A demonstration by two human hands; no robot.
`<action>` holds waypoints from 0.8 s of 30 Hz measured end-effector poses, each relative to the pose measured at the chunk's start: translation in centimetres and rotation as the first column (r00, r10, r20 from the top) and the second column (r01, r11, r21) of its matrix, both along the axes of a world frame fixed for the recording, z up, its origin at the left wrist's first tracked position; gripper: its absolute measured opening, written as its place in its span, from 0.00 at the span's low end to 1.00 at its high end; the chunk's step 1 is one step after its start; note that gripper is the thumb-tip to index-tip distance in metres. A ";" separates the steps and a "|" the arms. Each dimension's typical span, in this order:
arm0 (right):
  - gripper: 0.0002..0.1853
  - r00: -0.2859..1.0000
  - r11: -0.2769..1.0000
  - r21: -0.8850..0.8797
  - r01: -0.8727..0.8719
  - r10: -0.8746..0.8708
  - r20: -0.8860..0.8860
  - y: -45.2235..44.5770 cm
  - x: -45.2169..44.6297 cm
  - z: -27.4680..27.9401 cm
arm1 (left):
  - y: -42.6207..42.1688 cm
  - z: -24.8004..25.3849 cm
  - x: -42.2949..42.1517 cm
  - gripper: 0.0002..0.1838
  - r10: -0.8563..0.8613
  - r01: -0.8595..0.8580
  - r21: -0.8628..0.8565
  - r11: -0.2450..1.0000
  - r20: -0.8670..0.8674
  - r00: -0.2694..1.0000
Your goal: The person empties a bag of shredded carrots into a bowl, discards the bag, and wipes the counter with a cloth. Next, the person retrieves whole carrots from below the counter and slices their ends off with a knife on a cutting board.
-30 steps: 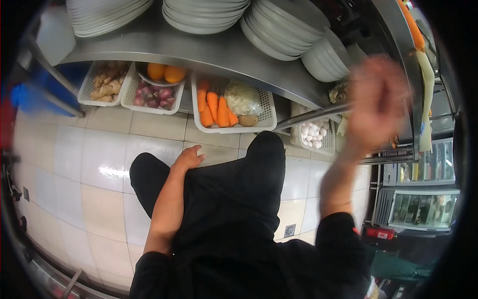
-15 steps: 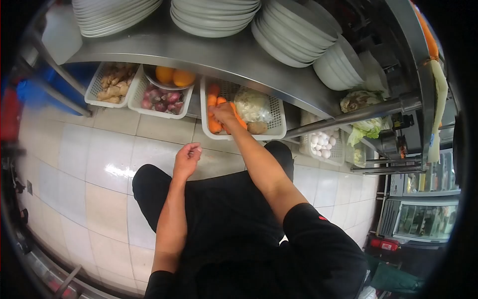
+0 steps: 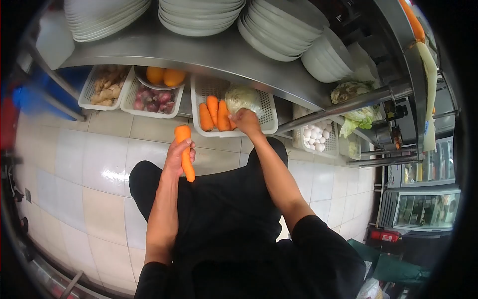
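A: Where's the carrot (image 3: pixel 182 132)?
B: In the left grip (image 3: pixel 175 156), closed firmly round it, thick end toward the white basket (image 3: pixel 270 110).
A: Right grip (image 3: pixel 246 121)?
B: At the basket's near edge, just beside the cabbage (image 3: pixel 242 96), other carrots (image 3: pixel 213 110) to its left. Can't tell how far closed, or on what.

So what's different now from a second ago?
The left grip was empty; now it holds a carrot. The right grip came across from the right, down into the carrot basket, and is now by the wrapped cabbage; I can't tell if it's holding anything. The onions, eggs and stacked dishes stayed put.
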State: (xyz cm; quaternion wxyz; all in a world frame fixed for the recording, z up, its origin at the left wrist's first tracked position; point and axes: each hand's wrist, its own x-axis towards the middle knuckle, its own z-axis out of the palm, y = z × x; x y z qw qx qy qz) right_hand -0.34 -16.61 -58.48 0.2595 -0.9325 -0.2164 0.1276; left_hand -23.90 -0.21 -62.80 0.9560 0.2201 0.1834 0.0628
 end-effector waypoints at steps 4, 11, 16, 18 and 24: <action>0.27 0.991 0.945 -0.302 -0.128 0.133 -0.003 2.7 -1.1 -1.4 | 0.0 0.1 0.0 0.28 0.077 -0.078 -0.041 0.996 -0.021 0.997; 0.24 0.931 0.998 -0.063 0.032 -0.052 -0.361 4.0 -0.4 3.4 | -0.1 1.4 0.8 0.36 0.134 -0.128 -0.131 0.983 0.037 0.990; 0.20 0.691 0.891 0.295 -0.345 0.454 -0.562 2.5 -2.7 8.7 | -0.9 5.0 0.9 0.42 0.144 -0.036 -0.331 0.943 0.308 0.940; 0.19 0.771 0.946 0.198 -0.257 0.325 -0.547 4.4 -0.1 6.5 | -0.5 2.7 0.7 0.42 0.136 -0.029 -0.340 0.940 0.295 0.946; 0.23 0.993 0.978 -0.185 -0.093 0.104 0.053 10.9 5.3 -4.6 | -0.6 1.6 -0.8 0.42 0.161 -0.114 -0.247 0.962 0.179 0.971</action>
